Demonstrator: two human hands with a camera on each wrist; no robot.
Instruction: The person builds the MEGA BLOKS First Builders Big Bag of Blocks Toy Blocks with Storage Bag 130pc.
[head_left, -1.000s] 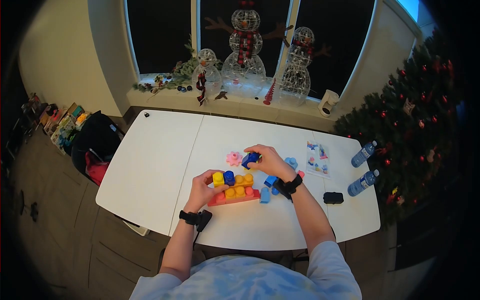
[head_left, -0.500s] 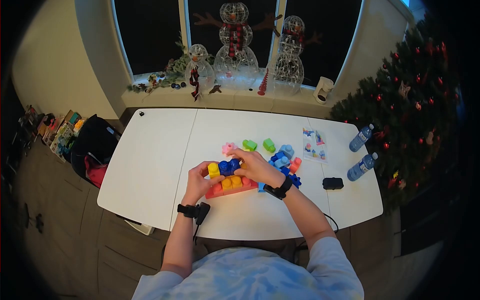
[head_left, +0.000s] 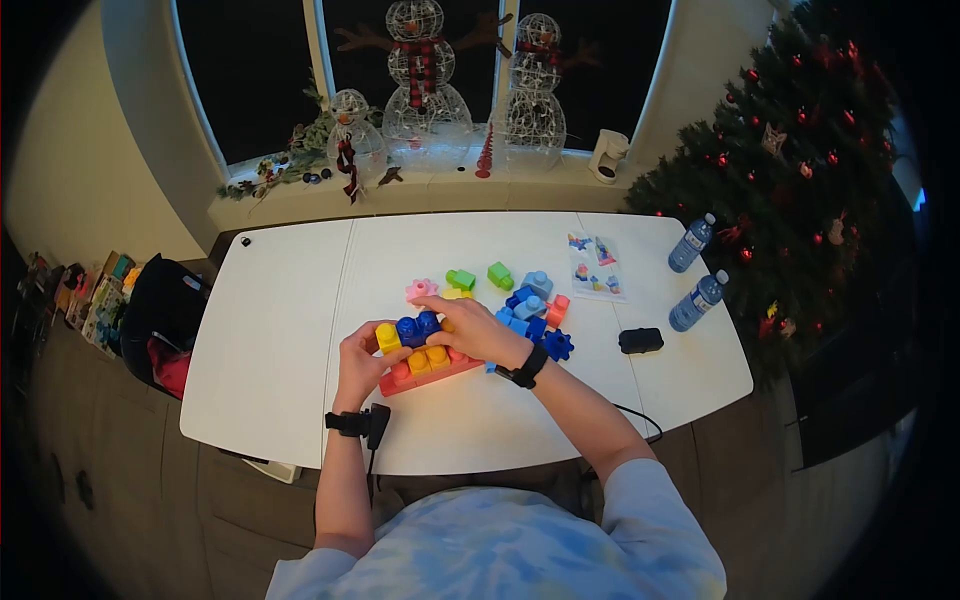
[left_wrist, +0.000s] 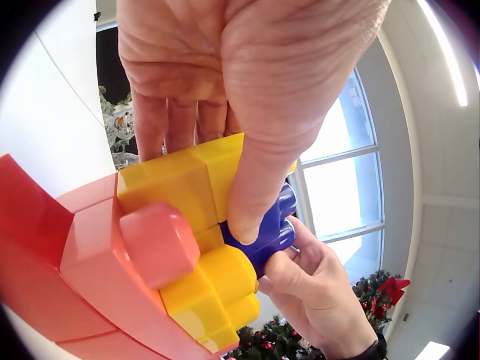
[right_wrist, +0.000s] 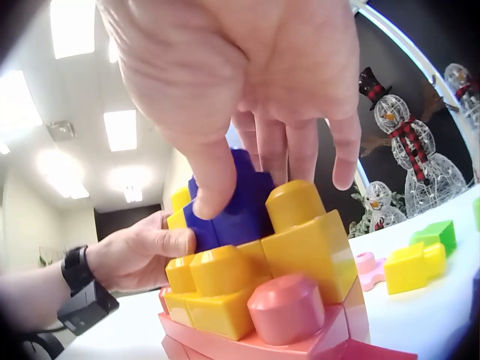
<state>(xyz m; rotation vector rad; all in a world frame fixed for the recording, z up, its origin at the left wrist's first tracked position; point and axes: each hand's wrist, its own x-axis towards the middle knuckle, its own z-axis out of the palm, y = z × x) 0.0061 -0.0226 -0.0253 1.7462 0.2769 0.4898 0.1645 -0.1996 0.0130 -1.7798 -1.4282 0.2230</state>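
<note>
A stack of toy blocks rises in steps from a red base (head_left: 432, 376), through yellow-orange blocks (right_wrist: 304, 244), to a top row with a yellow block (head_left: 387, 338) beside dark blue blocks (head_left: 418, 328). My left hand (head_left: 362, 366) grips the stack's left end, its thumb across the near side and its fingers behind in the left wrist view. From the right, my right hand (head_left: 480, 334) pinches the dark blue part (right_wrist: 238, 206), thumb in front and fingers behind. The blue part sits on the yellow-orange layer. Its far side is hidden.
Loose blue blocks (head_left: 533, 308), green blocks (head_left: 500, 276), a pink gear (head_left: 421, 290) and a yellow block (right_wrist: 409, 268) lie behind and right of the stack. A picture sheet (head_left: 597, 268), a black case (head_left: 641, 341) and two bottles (head_left: 697, 301) are farther right.
My right hand has brought a dark blue block down and left onto the stack, beside the other blue one. The head view has shifted, so the table sits farther left.
</note>
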